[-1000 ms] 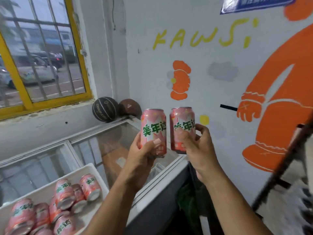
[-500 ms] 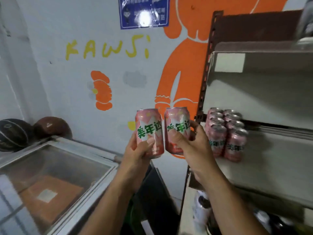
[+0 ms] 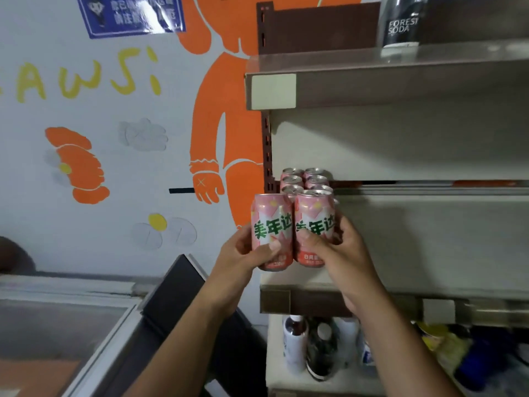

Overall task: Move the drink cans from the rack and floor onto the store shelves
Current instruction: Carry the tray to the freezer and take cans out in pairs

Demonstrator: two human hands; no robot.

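My left hand [image 3: 243,257] grips a pink drink can [image 3: 272,224] with green lettering, upright. My right hand [image 3: 340,253] grips a second pink can [image 3: 314,222] just to its right, the two cans side by side and almost touching. Both are held over the left front part of the middle shelf [image 3: 429,247]. Right behind them, several pink cans [image 3: 303,179] stand in two rows at the shelf's back left corner.
An upper shelf [image 3: 400,81] carries a dark can marked Forest Soda [image 3: 402,22]. Bottles [image 3: 320,351] stand on the lower shelf beneath. A glass-topped chest freezer [image 3: 71,325] is at the lower left. A painted wall is behind.
My view has swung right from the freezer to the shelf unit. Both hands carried the cans rightward and forward until they are over the middle shelf in front of the standing rows.
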